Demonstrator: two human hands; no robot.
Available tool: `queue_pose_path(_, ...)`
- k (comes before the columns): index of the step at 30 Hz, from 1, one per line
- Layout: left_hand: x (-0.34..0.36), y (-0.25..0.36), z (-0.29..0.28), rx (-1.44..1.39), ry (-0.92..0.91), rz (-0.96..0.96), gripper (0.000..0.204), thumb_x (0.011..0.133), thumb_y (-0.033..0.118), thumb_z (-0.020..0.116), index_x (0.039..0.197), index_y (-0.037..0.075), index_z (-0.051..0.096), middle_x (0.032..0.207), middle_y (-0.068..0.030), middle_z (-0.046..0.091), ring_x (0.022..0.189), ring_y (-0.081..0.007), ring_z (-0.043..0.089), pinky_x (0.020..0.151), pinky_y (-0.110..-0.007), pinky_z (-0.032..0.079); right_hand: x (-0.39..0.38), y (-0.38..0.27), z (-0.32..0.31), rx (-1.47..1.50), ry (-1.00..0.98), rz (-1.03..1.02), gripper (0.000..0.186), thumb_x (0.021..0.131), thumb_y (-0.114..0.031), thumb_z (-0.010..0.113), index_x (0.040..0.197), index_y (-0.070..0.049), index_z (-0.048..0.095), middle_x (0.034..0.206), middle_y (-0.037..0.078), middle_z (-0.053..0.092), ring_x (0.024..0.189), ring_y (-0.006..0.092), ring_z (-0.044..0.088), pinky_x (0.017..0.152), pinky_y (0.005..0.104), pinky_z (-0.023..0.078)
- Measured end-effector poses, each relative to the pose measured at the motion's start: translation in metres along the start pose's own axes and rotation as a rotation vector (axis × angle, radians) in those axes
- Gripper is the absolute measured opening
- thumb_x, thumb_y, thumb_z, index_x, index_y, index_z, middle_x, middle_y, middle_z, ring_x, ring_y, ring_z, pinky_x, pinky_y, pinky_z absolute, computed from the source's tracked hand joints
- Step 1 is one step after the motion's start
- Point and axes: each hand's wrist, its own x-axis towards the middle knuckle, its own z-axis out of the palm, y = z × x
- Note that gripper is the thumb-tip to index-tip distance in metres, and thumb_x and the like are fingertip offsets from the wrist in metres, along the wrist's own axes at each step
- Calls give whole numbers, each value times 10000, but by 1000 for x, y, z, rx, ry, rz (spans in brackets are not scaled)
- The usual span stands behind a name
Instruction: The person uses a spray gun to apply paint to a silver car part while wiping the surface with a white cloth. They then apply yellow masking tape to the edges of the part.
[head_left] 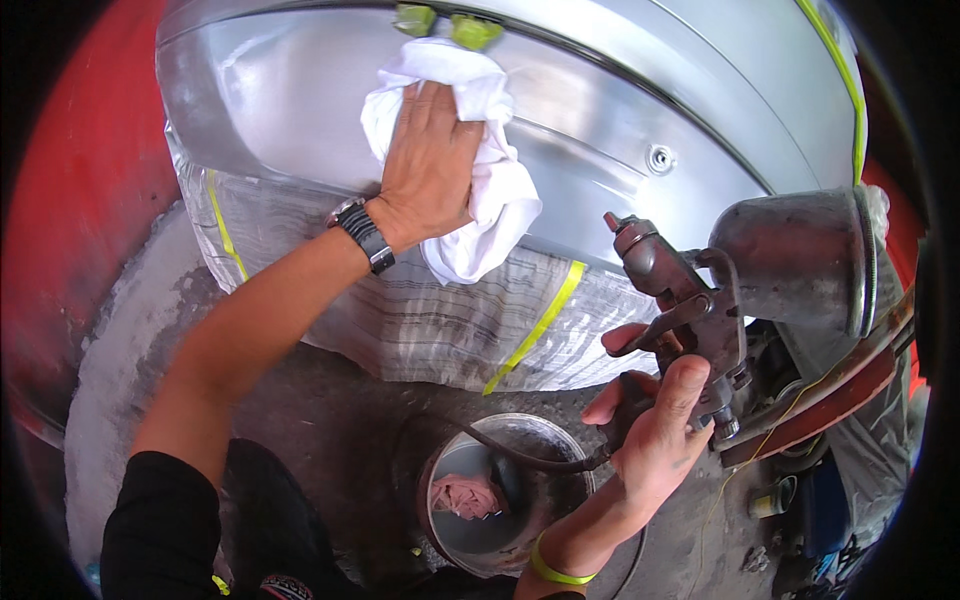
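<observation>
My left hand [430, 165] presses a bunched white cloth [480, 240] against a silver curved panel [280, 90], fingers together on it. My right hand [650, 430] grips a dark metal spray gun [680, 300] with a cup [780, 255] on top and a hose [520, 460] at its handle. Pale masking sheeting [400, 320] with yellow tape [540, 320] covers the panel's lower part. Green tape tabs [475, 32] stick on the panel just above the cloth.
A bucket [575, 450] with pink cloth [465, 495] inside stands on the floor [340, 410] below my hands. A red curved surface [70, 200] bounds the left side. At the right are a reddish metal piece [810, 420], draped sheeting [870, 440] and a small can [772, 497].
</observation>
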Motion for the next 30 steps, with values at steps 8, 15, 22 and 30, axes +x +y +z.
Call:
queue_pose_path(8,18,55,25,-18,-104,190,412,780,222,679,1105,-31,690,1303,-421,503,1340,-553,426,1202,-647,253,3,5,-37,48,109,68,645,1074,-538,497,1278,70,575,968,189,714,437,137,540,386,221,382)
queue_pose_path(15,70,120,64,-1,-54,208,677,821,323,682,1378,-44,562,1465,-381,451,1452,-530,358,1242,-615,213,2,5,-62,14,213,50,636,1075,-537,493,1255,64,597,949,178,719,426,140,532,375,224,379)
queue_pose_path(22,74,215,130,-357,-41,445,632,822,317,663,1341,-41,614,1471,-247,530,1479,-401,380,1252,-548,240,5,3,-76,-88,338,212,666,1046,-604,508,1122,41,652,930,118,734,426,131,539,361,233,385)
queue_pose_path(30,25,147,64,-75,-191,354,291,834,198,679,1077,47,732,1399,-172,577,1488,-351,370,1260,-536,239,0,5,-78,-133,319,212,649,1041,-596,529,1097,38,660,943,101,733,427,112,520,358,226,379)
